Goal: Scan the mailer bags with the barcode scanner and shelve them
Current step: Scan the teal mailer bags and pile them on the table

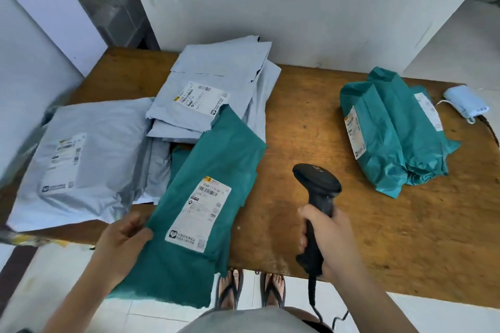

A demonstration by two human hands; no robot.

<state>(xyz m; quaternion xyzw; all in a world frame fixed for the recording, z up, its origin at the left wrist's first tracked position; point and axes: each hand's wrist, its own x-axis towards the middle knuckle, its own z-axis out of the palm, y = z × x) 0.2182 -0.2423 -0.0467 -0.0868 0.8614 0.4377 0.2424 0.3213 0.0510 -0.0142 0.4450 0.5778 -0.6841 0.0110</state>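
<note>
Teal mailer bag, barcode label upward, is pinched by the left hand; the scanner is enclosed by curled right hand fingers.

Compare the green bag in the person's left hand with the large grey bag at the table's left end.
The green bag is teal and narrow; the grey bag is pale and broad. The left hand holds the green bag; nothing holds the grey bag. Both carry a white label, face up.

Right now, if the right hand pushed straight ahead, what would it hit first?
Likely nothing soon: ahead of the right hand and its scanner lies bare table, then the wall. Depth is hard to judge.
</note>
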